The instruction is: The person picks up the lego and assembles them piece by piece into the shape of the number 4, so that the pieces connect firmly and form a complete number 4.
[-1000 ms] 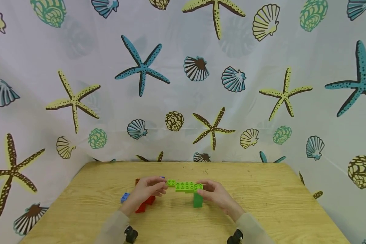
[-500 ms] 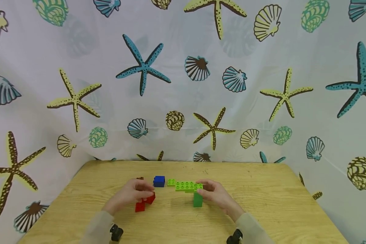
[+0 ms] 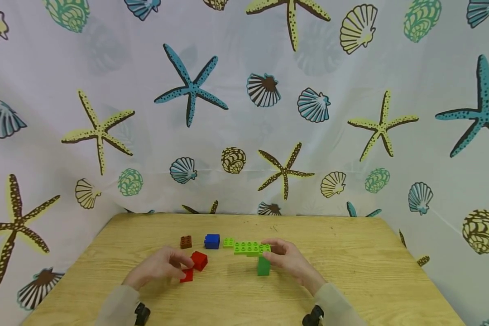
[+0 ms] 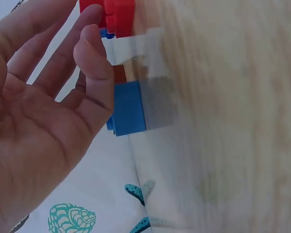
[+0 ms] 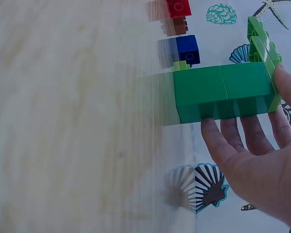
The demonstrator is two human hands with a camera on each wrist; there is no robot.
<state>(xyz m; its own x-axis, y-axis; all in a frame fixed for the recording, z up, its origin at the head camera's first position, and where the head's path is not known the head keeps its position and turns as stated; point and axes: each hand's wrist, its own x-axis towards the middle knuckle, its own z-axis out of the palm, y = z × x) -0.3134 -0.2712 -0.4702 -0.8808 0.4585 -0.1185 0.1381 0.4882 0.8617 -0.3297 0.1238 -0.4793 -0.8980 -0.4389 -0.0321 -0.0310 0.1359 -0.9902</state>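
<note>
Right hand (image 3: 287,260) grips the green build (image 3: 254,253) at table centre: one lime plate (image 3: 248,247) on top of a dark green column (image 5: 223,92), which the wrist view shows as two stacked bricks, fingers curled under and thumb on the plate's end. Left hand (image 3: 159,266) has its fingertips on two red bricks (image 3: 194,265), fingers loosely bent; whether it actually pinches them, I cannot tell. Behind those, one brown brick (image 3: 185,242) and one blue brick (image 3: 212,241) sit side by side, apart, on the wooden table (image 3: 350,271). Seashell curtain (image 3: 244,104) all round.
</note>
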